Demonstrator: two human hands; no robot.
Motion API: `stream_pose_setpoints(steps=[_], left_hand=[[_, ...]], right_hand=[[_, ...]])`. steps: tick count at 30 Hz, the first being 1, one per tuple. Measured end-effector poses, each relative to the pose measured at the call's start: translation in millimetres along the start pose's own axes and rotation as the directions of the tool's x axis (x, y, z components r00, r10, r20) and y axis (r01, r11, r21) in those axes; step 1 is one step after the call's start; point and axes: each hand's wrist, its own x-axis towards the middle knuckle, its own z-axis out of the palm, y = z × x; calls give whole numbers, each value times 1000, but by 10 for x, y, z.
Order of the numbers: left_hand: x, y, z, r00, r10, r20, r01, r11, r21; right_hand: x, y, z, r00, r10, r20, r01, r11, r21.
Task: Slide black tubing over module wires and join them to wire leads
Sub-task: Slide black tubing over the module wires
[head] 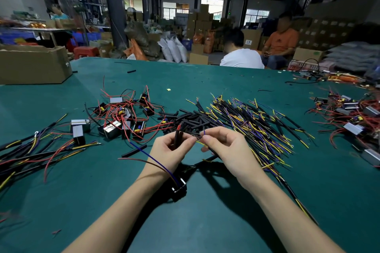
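Left hand (170, 148) pinches black tubing (177, 136) upright, red wire tip showing on top. Right hand (224, 146), at 3 o'clock of it, pinches a blue wire end (204, 132). Module (179, 188) hangs at 6 o'clock over the green table (205, 222); loose tubing pile (185, 119) at 12.

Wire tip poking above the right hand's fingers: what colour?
Blue wire tip, pinched by the right hand. Head view, the only one.
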Motion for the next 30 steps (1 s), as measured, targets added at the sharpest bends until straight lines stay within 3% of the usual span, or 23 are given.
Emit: stream_pose_setpoints(steps=[3,5,6,7,9,10,12,23,26,30], left_hand=[[38,-18,-21,991,-42,-128,28,994,-105],[60,-18,-53,983,-43,-180,20,992,-125],[63,-16,-65,982,-31,-184,9,993,-119],[62,-17,-71,983,-24,-181,3,993,-116],[50,-20,-60,988,-23,-155,5,993,-116],[41,-19,-48,991,-18,-134,4,995,-104],[24,-17,-24,995,3,-96,-10,998,-65],[36,-52,-37,998,14,-55,-17,999,-42],[48,-60,-51,999,17,-51,-19,999,-48],[63,-75,-46,999,16,-45,-19,997,-73]], right_hand=[[-1,-16,-110,989,13,144,46,914,-402],[6,-7,-188,991,-31,129,105,782,-614],[13,-10,-208,995,-68,78,102,772,-628],[23,-21,-219,997,-82,-5,66,836,-545],[50,-67,-235,982,20,-189,-34,997,-74],[61,-91,-236,969,109,-221,-67,980,188],[65,-100,-250,953,222,-206,-106,882,459],[113,-7,-268,928,348,-137,-186,746,639],[226,8,-375,877,437,-200,-158,656,738],[480,16,-634,778,556,-291,-176,639,749]])
